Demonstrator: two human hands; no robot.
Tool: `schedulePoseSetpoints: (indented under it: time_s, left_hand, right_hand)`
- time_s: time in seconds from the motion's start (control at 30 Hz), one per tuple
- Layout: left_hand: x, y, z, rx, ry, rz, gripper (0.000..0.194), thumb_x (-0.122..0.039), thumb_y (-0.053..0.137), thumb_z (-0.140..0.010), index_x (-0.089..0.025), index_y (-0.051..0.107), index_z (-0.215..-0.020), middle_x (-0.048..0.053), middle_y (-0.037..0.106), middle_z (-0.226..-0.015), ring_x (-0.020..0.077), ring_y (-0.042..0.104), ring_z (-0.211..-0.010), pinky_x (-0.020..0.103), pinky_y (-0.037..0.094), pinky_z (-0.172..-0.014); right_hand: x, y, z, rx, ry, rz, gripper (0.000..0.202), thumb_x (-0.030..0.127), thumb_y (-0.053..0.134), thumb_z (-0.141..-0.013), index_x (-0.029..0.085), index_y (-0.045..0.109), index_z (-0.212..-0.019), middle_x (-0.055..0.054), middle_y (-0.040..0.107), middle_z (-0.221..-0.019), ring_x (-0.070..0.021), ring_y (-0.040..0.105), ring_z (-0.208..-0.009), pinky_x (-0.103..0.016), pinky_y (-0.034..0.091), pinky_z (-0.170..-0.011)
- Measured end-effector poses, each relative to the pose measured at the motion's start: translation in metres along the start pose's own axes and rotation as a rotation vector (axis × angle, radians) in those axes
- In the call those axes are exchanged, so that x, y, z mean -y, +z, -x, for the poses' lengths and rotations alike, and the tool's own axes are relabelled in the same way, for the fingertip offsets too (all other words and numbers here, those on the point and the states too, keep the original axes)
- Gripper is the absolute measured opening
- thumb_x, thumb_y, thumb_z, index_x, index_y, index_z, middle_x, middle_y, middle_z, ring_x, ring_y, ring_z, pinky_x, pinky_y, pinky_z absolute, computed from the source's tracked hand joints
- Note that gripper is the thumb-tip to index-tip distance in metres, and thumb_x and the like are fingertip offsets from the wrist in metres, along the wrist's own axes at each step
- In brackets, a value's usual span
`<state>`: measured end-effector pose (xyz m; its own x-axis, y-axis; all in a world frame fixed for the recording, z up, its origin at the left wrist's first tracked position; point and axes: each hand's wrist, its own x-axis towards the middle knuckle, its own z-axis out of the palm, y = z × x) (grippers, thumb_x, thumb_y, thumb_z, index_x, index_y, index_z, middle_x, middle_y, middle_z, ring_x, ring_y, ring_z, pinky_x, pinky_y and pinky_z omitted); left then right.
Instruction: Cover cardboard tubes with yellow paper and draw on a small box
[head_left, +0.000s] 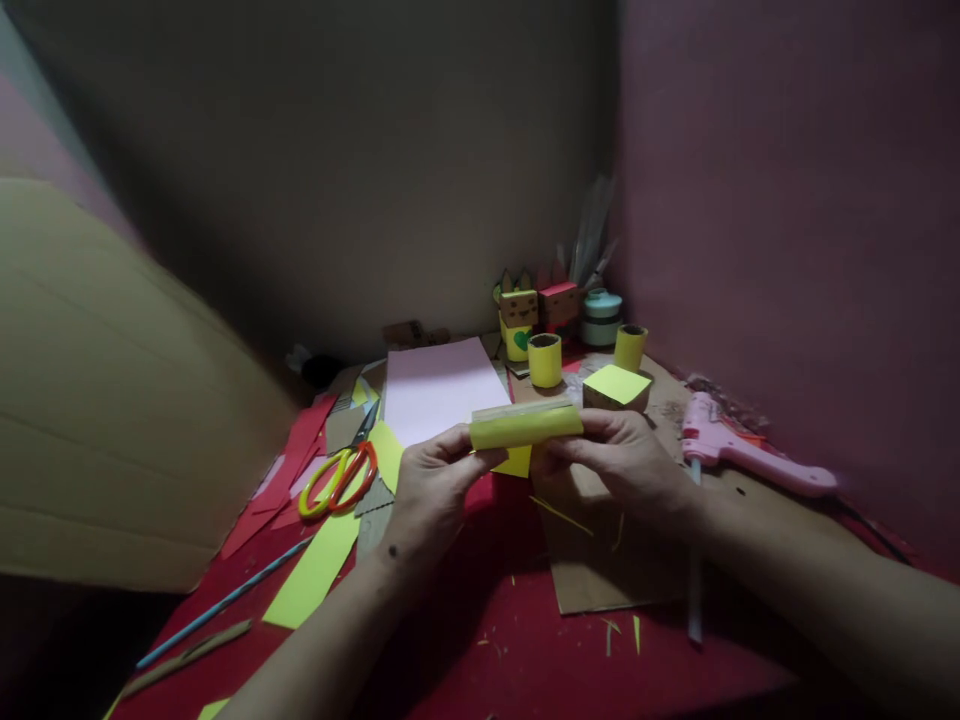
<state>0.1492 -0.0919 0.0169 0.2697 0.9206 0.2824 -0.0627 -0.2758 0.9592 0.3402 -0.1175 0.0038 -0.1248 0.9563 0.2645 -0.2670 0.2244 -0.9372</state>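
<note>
Both of my hands hold a cardboard strip faced with yellow paper (525,430), stretched level in front of me above the table. My left hand (435,485) pinches its left end between thumb and fingers. At the other end, my right hand (622,460) grips it with thumb and fingertips. The strip's far long edge looks pale and bare, while yellow covers the near side. Behind and below it lie a pink sheet (442,385) and a piece of yellow paper (516,462). Scissors (337,480) with yellow and orange handles rest left of my left hand.
A pink glue gun (750,450) lies at the right, its glue stick hanging toward me. Farther back are a yellow-topped box (616,388), a yellow roll (544,361), a box-headed figure (518,315) and a teal container (601,318). A large cardboard panel (112,390) borders the left side.
</note>
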Motion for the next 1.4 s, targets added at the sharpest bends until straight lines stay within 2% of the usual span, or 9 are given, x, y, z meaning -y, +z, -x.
schedulePoseSetpoints:
  time_s: [0.1,0.17,0.37,0.47,0.73,0.9,1.0,1.17,1.4]
  left_hand:
    - [-0.004,0.001,-0.001,0.014,-0.105,0.100,0.023,-0.016,0.075,-0.068,-0.018,0.076,-0.091,0.004,0.075,-0.084,0.0205,0.067,-0.088,0.035,0.051,-0.088]
    - [-0.006,0.001,-0.001,0.028,-0.085,0.072,0.023,-0.017,0.074,-0.069,-0.019,0.076,-0.091,0.004,0.075,-0.085,0.0198,0.067,-0.088,0.034,0.052,-0.087]
    - [-0.006,-0.002,0.006,0.009,0.289,-0.227,0.020,-0.019,0.069,-0.077,-0.023,0.073,-0.095,0.003,0.070,-0.098,0.0177,0.062,-0.088,0.031,0.051,-0.082]
    - [-0.005,-0.004,0.009,0.011,0.361,-0.286,0.022,-0.016,0.067,-0.079,-0.025,0.073,-0.098,0.003,0.069,-0.096,0.0170,0.061,-0.087,0.031,0.049,-0.081]
    - [-0.008,-0.001,0.006,-0.030,0.055,-0.070,0.023,-0.017,0.074,-0.070,-0.024,0.076,-0.091,0.002,0.073,-0.091,0.0186,0.065,-0.089,0.032,0.052,-0.085]
    - [-0.009,0.000,0.004,-0.024,-0.023,0.063,0.026,-0.017,0.075,-0.069,-0.022,0.075,-0.094,0.003,0.075,-0.090,0.0200,0.067,-0.088,0.037,0.053,-0.088]
    - [-0.008,0.000,0.004,-0.030,0.037,0.040,0.026,-0.017,0.075,-0.069,-0.023,0.075,-0.095,0.003,0.075,-0.093,0.0194,0.067,-0.088,0.035,0.054,-0.087]
    - [-0.008,-0.001,0.005,-0.016,0.112,-0.013,0.024,-0.016,0.074,-0.072,-0.026,0.075,-0.094,0.001,0.074,-0.098,0.0176,0.066,-0.090,0.032,0.055,-0.083]
    - [-0.011,-0.002,0.011,-0.005,0.490,-0.271,0.025,-0.011,0.068,-0.078,-0.027,0.072,-0.096,0.002,0.069,-0.104,0.0196,0.062,-0.099,0.037,0.051,-0.090]
  right_hand:
    - [-0.001,-0.001,0.000,-0.023,-0.023,0.081,0.020,0.027,0.076,-0.071,0.026,0.076,-0.092,0.000,0.071,-0.065,-0.0120,0.064,-0.061,-0.027,0.054,-0.064]
    - [0.000,0.000,0.001,-0.042,-0.009,0.054,0.020,0.027,0.077,-0.071,0.025,0.076,-0.090,-0.001,0.073,-0.068,-0.0120,0.065,-0.063,-0.027,0.054,-0.065]
    - [0.003,0.004,0.001,-0.004,0.123,-0.258,0.023,0.024,0.077,-0.070,0.017,0.076,-0.092,-0.005,0.073,-0.070,-0.0139,0.068,-0.060,-0.025,0.056,-0.061]
    - [0.005,0.004,0.000,0.001,0.167,-0.331,0.023,0.021,0.077,-0.070,0.016,0.076,-0.092,-0.007,0.074,-0.073,-0.0143,0.068,-0.061,-0.023,0.057,-0.058]
    - [0.004,0.000,0.003,0.017,0.097,-0.078,0.025,0.026,0.073,-0.076,0.020,0.074,-0.100,-0.004,0.073,-0.066,-0.0149,0.068,-0.059,-0.027,0.056,-0.059]
    - [0.004,0.001,0.003,-0.019,-0.099,0.129,0.022,0.025,0.076,-0.071,0.031,0.076,-0.092,0.001,0.076,-0.084,-0.0161,0.068,-0.080,-0.037,0.054,-0.085]
    - [0.006,0.003,0.005,-0.021,-0.135,0.152,0.025,0.023,0.074,-0.073,0.033,0.074,-0.096,0.003,0.075,-0.087,-0.0155,0.067,-0.082,-0.038,0.052,-0.090]
    - [0.007,0.006,0.007,-0.065,-0.028,0.048,0.024,0.027,0.073,-0.074,0.031,0.074,-0.099,0.001,0.074,-0.075,-0.0167,0.067,-0.072,-0.034,0.058,-0.071]
    - [0.002,0.003,0.003,-0.003,-0.063,-0.033,0.015,0.025,0.075,-0.073,0.028,0.076,-0.087,-0.001,0.075,-0.090,-0.0181,0.068,-0.091,-0.038,0.052,-0.092]
